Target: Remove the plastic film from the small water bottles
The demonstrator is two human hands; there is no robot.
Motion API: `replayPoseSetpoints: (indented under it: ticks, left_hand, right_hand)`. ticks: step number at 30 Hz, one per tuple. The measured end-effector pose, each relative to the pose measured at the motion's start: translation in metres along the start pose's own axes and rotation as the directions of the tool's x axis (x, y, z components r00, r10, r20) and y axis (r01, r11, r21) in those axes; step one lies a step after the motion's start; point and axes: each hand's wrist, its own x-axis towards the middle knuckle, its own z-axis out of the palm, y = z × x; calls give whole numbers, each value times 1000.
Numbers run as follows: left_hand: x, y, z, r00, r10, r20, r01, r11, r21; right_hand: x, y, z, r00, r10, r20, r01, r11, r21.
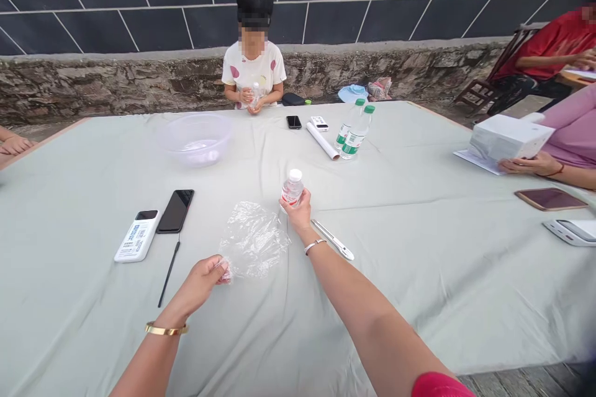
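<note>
My right hand (299, 208) is wrapped round a small clear bottle (293, 185) with a white cap and a red-and-white label. The bottle stands upright, and I cannot tell if its base touches the cloth. Pinched between the fingers of my left hand (212, 276) is the near-left corner of a crumpled clear plastic bag (256, 240), which lies flat on the tablecloth. A white utility knife (333, 240) rests just right of my right wrist. Left of the bag are a black phone (176, 211) and a white power bank (137, 236) with a printed label.
A translucent basin (198, 142) stands at the back left. Two green-capped water bottles (354, 133) and a white roll (323, 141) lie beyond my right hand. Across the table a person (254, 71) holds a small bottle. At right, another person's hand holds a white box (510, 135).
</note>
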Motion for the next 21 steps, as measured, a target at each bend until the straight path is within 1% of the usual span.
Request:
replayPoseSetpoints:
  ticks: [3,5,6,8,9,10,11,12,13,14,15,16,17,18,19,20,21]
  left_hand:
    - [-2,-3,4,1000,23,19,-23,1000,5]
    - [-3,-5,5,999,42,21,-42,999,10]
    - [-4,-5,5,999,48,22,-48,999,20]
    - [-6,-3,6,998,46,47,-49,997,54]
    - [-8,0,8,996,38,77,-43,997,70]
    - [-11,5,9,992,29,119,-40,996,84]
    - [-14,12,10,984,27,175,-43,995,89]
    - [-18,20,11,971,37,236,-57,995,80]
    - [-22,28,11,954,59,292,-79,995,56]
    - [-27,37,10,939,90,331,-101,995,17]
    - [-32,46,8,932,127,339,-124,992,-32]
    - [-35,53,5,935,162,316,-142,986,-86]
    - [-38,58,2,947,187,261,-155,978,-141]
    - [-39,62,-1,963,198,182,-161,967,-199]
    - [-38,63,-4,977,194,86,-165,949,-267]
    - [-35,63,-5,984,176,-18,-171,921,-350]
    - [-31,61,-5,982,143,-127,-185,879,-439]
  right_hand:
    - [9,-9,7,999,38,31,-36,996,-81]
    - [8,-15,3,998,50,46,-44,989,-138]
    - [3,-18,-3,998,45,39,-38,985,-166]
    - [-17,-28,-16,1000,-8,-3,7,982,-191]
    - [-32,-35,-24,999,-55,0,54,982,-181]
    - [-49,-43,-30,993,-114,30,118,982,-146]
    - [-67,-52,-35,967,-186,172,199,978,-65]
    - [-84,-62,-38,869,-261,420,268,962,44]
    - [-100,-72,-40,700,-312,643,287,947,146]
    - [-113,-81,-39,545,-311,779,241,947,210]
    - [-124,-88,-38,398,-289,871,162,956,243]
    - [-131,-94,-36,293,-249,923,75,969,237]
    - [-137,-96,-34,238,-196,951,-6,979,203]
    - [-141,-97,-32,218,-135,967,-74,985,154]
    - [-145,-95,-30,216,-66,974,-128,987,95]
    - [-149,-93,-28,226,12,974,-173,985,28]
    - [-154,-90,-27,239,92,967,-208,977,-42]
